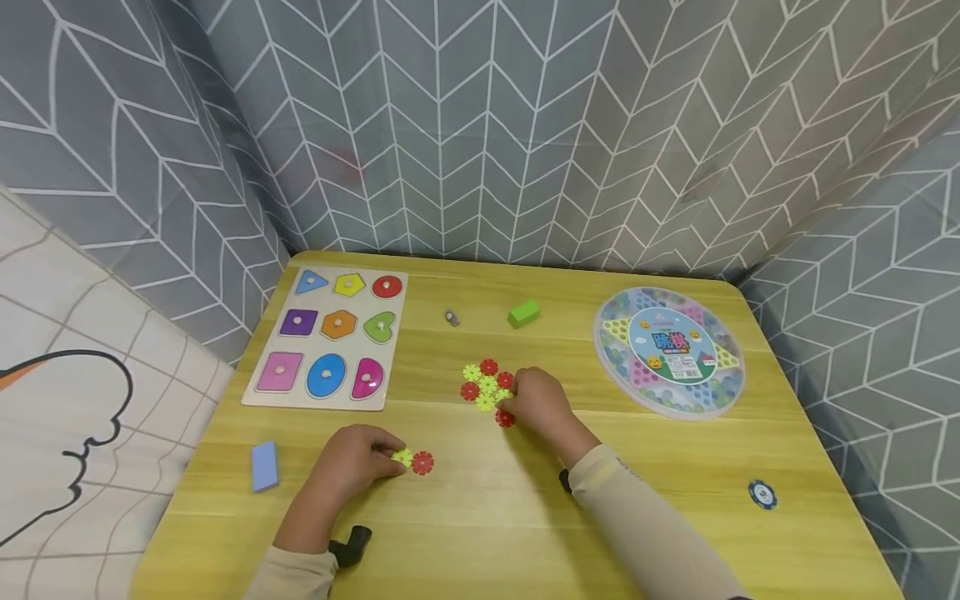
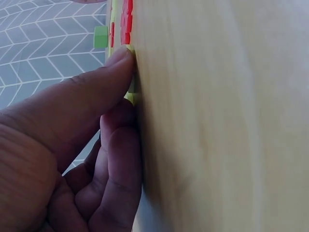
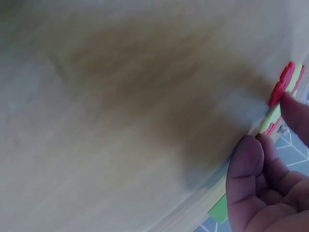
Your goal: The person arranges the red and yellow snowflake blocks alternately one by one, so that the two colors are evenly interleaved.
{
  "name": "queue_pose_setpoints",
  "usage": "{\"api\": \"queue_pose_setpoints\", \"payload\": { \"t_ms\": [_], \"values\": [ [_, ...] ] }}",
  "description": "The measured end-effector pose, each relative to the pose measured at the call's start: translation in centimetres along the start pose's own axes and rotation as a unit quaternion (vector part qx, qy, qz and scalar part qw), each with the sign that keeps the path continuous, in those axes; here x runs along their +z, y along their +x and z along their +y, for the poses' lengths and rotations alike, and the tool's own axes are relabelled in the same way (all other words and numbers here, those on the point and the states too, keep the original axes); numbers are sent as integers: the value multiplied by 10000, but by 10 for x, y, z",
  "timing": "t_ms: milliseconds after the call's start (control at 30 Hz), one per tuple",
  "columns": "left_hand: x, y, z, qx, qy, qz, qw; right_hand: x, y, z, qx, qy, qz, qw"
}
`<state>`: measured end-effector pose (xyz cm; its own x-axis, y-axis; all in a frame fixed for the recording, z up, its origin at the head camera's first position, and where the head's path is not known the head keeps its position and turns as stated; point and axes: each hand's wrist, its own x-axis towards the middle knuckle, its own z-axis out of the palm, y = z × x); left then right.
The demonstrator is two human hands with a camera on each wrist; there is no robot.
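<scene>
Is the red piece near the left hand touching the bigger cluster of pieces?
No, bare table separates the red piece near the left hand from the bigger cluster.

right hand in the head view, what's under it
At the right hand, red and yellow notched discs show on the wooden table; anything directly beneath the hand is covered.

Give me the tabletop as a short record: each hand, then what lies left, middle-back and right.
Left hand: pinches a yellow snowflake disc
Next to that disc: a red snowflake disc; whether joined, unclear
Right hand: grips the right side of a red-and-yellow snowflake-disc cluster
Left: knobbed shape puzzle board; blue block nearer the person
Middle-back: green block
Right: round Chinese checkers set; poker chip nearer the person
</scene>
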<state>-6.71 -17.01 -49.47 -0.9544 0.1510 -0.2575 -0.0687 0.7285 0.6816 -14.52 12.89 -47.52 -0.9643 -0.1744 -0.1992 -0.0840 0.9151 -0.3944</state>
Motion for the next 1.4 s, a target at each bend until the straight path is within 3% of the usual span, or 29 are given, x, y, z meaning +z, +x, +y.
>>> {"api": "queue_pose_setpoints", "payload": {
  "t_ms": [133,300,500,600,733,833,1033,1167,1400],
  "values": [
    [0,1,2,6,-10,35,10000,-1,3,-1,122,-125,-207,9996],
    [0,2,4,-50,-51,28,10000,-4,8,1,223,134,-563,9981],
    [1,2,3,-96,-87,6,9999,-7,7,13,448,1121,-606,9908],
    [2,2,3,-115,-79,-14,9999,-9,4,21,602,2224,-545,9716],
    [2,2,4,-124,-56,-46,9999,-11,-5,23,691,3526,-333,9326],
    [1,2,5,-100,-63,-49,9999,-9,-14,13,464,3853,-255,9213],
    [-2,1,5,-31,-91,-34,9999,16,-29,-24,-288,3548,-813,9310],
    [-2,1,5,-35,-46,-46,10000,38,-36,-43,-563,2979,-1060,9470],
    [0,0,3,-50,4,-41,10000,50,-43,-57,-1151,2038,-695,9697]
  ]
}}
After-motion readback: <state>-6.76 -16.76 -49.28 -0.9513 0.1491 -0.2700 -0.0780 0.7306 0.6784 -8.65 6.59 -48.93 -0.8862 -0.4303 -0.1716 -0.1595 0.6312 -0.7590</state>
